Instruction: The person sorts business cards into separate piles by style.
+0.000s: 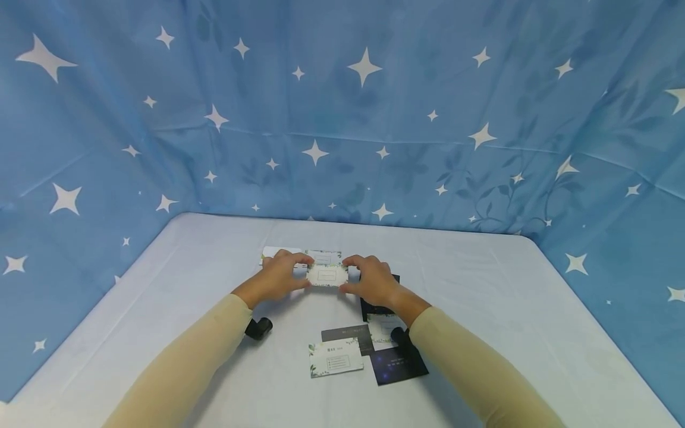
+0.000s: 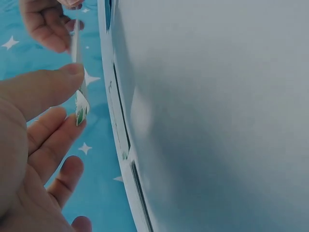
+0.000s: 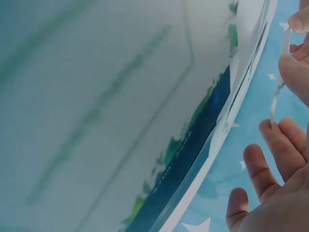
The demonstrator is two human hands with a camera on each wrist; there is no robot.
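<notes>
Between both hands, a white business card with a green leafy border [image 1: 327, 276] is held up by its two short ends. My left hand [image 1: 277, 275] pinches the left end with thumb and fingers; in the left wrist view the card [image 2: 81, 104] appears edge-on and slightly bent. Gripping the other end is my right hand [image 1: 376, 281], whose lower fingers spread away from the card in the right wrist view. Just behind it lie a similar leafy card [image 1: 324, 257] and a white card [image 1: 282, 251], partly hidden by the left hand. A black card [image 1: 369, 310] lies partly under the right forearm.
Nearer me, a white leafy card [image 1: 336, 358], a dark grey card [image 1: 350, 336], another leafy card [image 1: 381, 333] and a dark blue starry card [image 1: 396, 365] overlap on the white table [image 1: 471, 267]. A blue star-patterned curtain [image 1: 342, 107] hangs around the table's far edge.
</notes>
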